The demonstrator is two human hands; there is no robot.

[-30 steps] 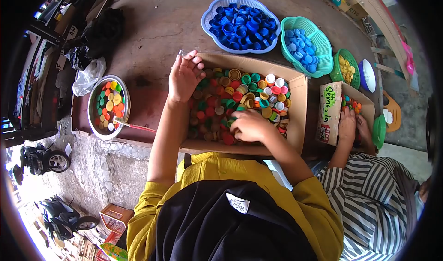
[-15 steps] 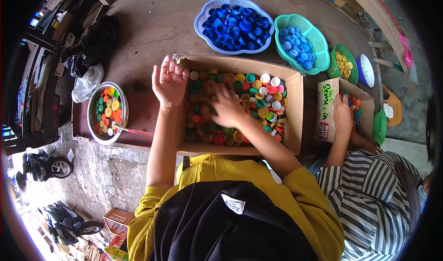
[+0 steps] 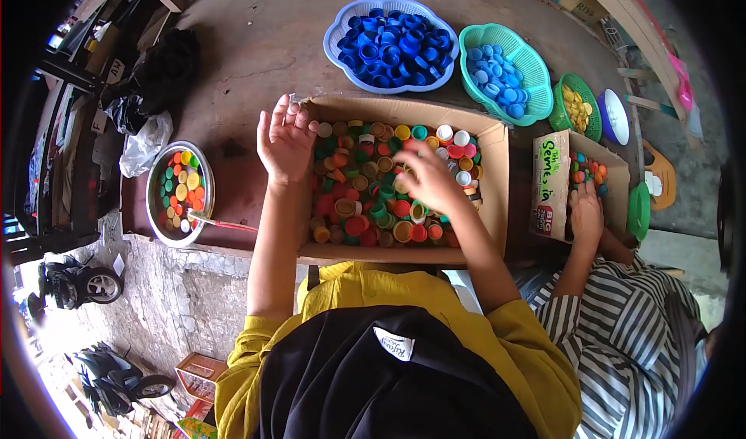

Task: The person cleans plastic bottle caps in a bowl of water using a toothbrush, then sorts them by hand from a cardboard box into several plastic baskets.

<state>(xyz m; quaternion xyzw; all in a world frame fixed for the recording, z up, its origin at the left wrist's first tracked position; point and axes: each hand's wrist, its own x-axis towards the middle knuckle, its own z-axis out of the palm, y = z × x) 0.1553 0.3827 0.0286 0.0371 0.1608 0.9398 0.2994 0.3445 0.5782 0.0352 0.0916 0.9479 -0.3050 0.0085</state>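
In front of me stands a cardboard box (image 3: 404,254) filled with plastic bottle caps (image 3: 365,198) in many colours. My left hand (image 3: 286,142) rests by the box's left edge, palm up, fingers loosely curled and apart, with nothing visible in it. Above the caps, right of the box's middle, hovers my right hand (image 3: 430,179). Its fingers are spread and slightly blurred, and I see nothing held between them. Some caps beneath this hand are hidden.
A metal bowl (image 3: 153,217) of mixed caps stands left. Beyond the box are a basket (image 3: 336,60) of dark blue caps, a teal basket (image 3: 540,74) of light blue ones and a green basket (image 3: 561,120) with yellow ones. A co-worker's hand (image 3: 587,214) reaches into a smaller box (image 3: 550,171).
My right hand has swept rightward and lifted from the caps, which lie rearranged behind it. My left hand has stayed put. The co-worker's hand has shifted lower in their box.
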